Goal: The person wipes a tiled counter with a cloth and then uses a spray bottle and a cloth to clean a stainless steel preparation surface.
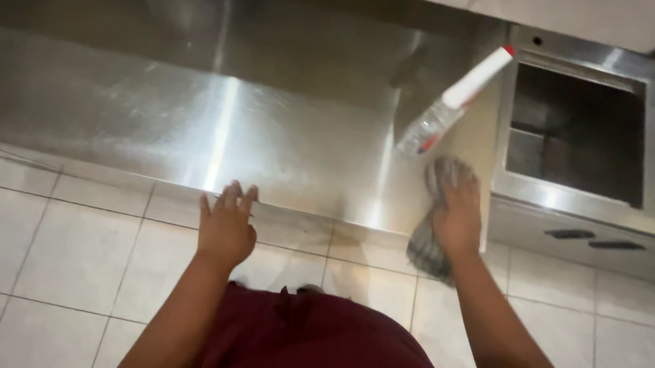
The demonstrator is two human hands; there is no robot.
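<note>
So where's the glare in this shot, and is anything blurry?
Head view: bright streaks of glare run down the steel counter, strongest near its middle; the spray bottle looks slightly soft; the right hand and its grey cloth sit in dimmer light.

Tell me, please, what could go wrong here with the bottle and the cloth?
The bottle lies on the steel counter just above the cloth under the right hand; a wider wipe might knock it into the open bin alongside. The left hand rests only on the counter's front edge, so it could slip if the steel is wet.
</note>
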